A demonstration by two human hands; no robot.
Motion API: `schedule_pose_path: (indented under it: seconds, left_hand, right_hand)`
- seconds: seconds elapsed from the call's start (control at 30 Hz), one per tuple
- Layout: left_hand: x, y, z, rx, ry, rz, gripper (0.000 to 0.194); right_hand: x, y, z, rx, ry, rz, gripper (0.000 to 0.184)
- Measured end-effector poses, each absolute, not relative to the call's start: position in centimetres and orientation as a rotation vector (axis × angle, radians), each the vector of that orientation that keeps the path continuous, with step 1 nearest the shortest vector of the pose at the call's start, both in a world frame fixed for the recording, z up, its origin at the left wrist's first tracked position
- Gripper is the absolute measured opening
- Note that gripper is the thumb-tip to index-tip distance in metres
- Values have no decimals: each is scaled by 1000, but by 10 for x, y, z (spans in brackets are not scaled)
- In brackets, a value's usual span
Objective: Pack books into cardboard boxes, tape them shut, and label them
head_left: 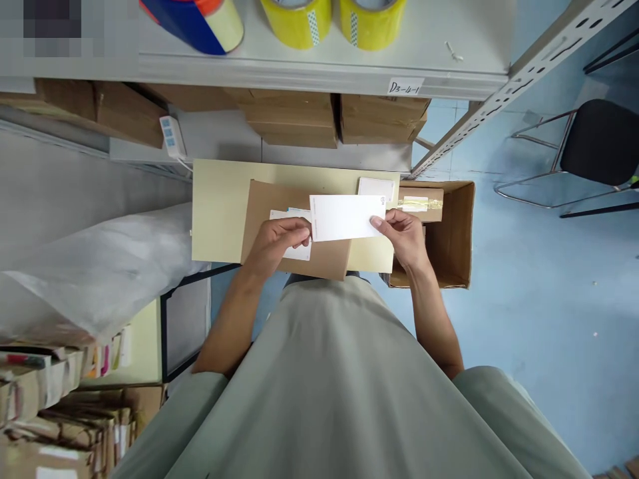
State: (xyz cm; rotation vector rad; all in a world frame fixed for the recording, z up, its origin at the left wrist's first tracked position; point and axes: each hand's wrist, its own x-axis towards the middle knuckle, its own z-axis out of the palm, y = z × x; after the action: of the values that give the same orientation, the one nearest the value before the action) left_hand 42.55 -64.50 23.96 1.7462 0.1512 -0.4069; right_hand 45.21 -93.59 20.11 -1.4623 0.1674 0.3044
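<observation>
My right hand point(402, 236) pinches the right end of a blank-looking white paper slip point(344, 218), thumb on top. The slip has faint small print along its left edge and a tiny mark near its upper right corner. At its left edge is my left hand point(282, 243), fingers curled and fingertips pressed together; whether they grip the slip's edge or something small is unclear. Beneath lies a flat brown cardboard piece point(319, 261) with white labels point(299, 253) on it, partly covered by my left hand and the slip. Another white label point(374, 187) lies behind the slip.
Everything rests on a pale yellow board point(219, 213). An open carton point(454, 233) holding a small taped box point(422, 203) stands right. Ahead, a shelf point(319, 73) bears yellow tape rolls point(299, 23); cartons point(294, 116) sit beneath. A black chair point(602, 140) stands far right.
</observation>
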Motion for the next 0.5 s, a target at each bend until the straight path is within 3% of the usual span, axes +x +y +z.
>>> schedule_pose_path:
  seconds: [0.13,0.5]
  left_hand:
    - [417,-655,263,1804,93,-395,22]
    - [410,-670,281,1929,50,-329,25]
  right_hand:
    - [448,-944,211,-1512,156,278,67]
    - [450,-952,208,-1511,126,312,65]
